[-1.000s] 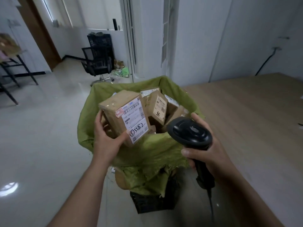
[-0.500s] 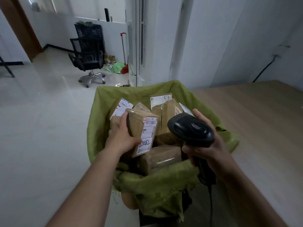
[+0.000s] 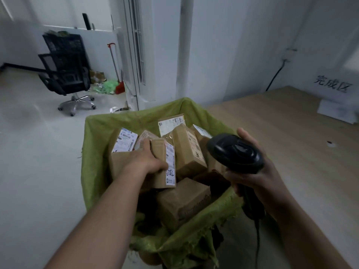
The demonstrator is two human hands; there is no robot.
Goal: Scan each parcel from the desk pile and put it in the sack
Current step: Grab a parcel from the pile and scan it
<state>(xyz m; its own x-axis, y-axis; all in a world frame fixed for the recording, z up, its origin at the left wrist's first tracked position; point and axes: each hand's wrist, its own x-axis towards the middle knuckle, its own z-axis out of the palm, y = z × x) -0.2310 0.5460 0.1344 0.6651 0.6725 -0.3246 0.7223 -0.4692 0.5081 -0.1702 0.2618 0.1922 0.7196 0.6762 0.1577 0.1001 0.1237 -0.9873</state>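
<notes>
At frame centre the left hand (image 3: 147, 162) grips a labelled parcel (image 3: 165, 164) inside the green sack (image 3: 97, 144) — the right hand (image 3: 252, 177) clasps the black scanner (image 3: 235, 152).

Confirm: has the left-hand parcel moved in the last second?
Yes. The parcel sank from over the near rim of the sack in among its boxes.

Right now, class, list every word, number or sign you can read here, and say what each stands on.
"完成区": sign, far right.
Handwriting on the label of the parcel in the left hand: too blurred to read.
Other printed labels: too small, blurred.
</notes>
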